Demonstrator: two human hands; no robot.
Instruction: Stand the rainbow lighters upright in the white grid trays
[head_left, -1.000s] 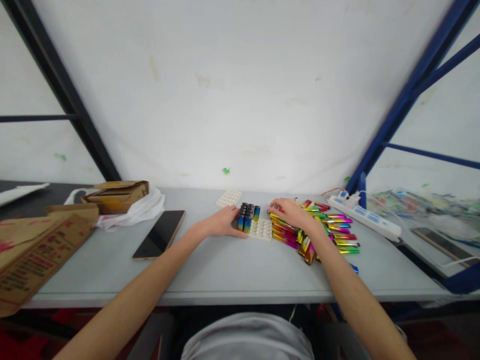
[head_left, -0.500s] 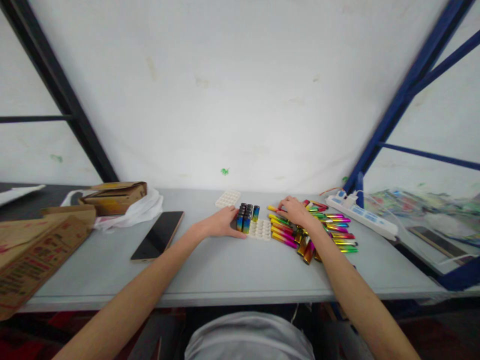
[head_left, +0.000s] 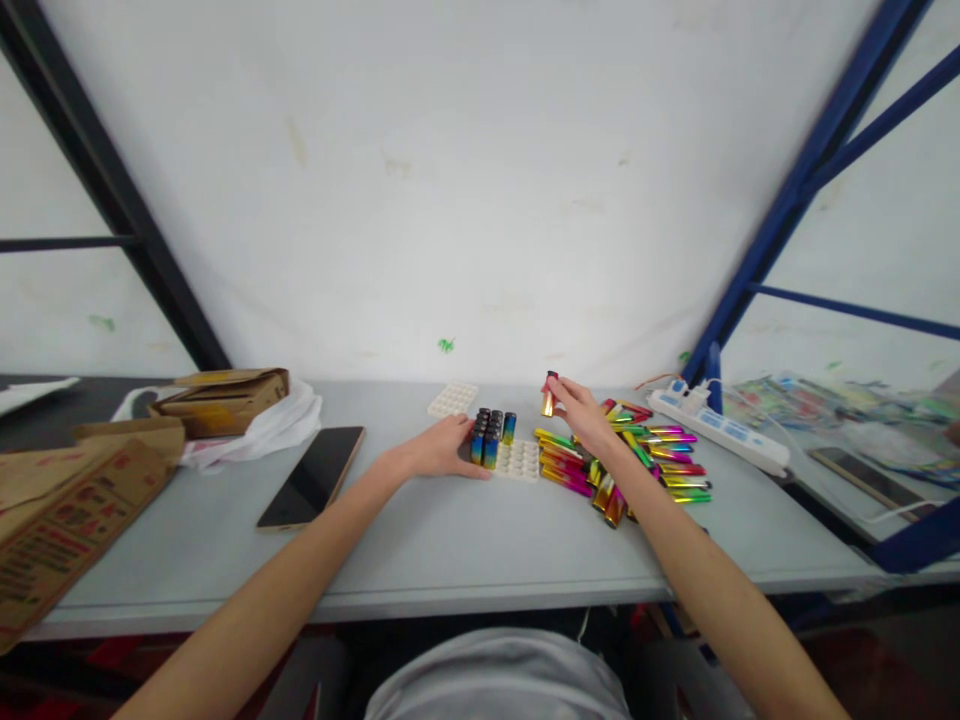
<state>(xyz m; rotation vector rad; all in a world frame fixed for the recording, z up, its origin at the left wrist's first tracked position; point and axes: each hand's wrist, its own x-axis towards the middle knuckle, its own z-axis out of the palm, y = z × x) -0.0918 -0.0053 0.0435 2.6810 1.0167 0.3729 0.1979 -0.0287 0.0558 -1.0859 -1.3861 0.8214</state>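
Note:
In the head view, my left hand [head_left: 441, 448] is curved round the left side of a white tray [head_left: 519, 460] with round pockets, its thumb along the front and fingers behind. Several blue-and-yellow metallic tubes [head_left: 490, 448] with black tops stand upright in the tray's left part, against this hand. A separate tube [head_left: 509, 428] of the same kind stands just right of them. My right hand [head_left: 576, 405] pinches a red-and-gold metallic tube [head_left: 549, 394], held nearly upright above the table. Below that hand lies a loose pile of shiny multicoloured tubes [head_left: 562, 472].
A second white tray [head_left: 453, 399] lies behind. To the left are a black-screened phone [head_left: 312, 478], a white plastic bag [head_left: 264, 428] and cardboard boxes [head_left: 97, 520]. A power strip [head_left: 724, 435] with plugs lies right of the pile, near a blue frame post [head_left: 780, 235].
My right hand has come up from the back of the pile with a red-and-gold tube in its fingers and moved slightly left. My left hand stays at the tray.

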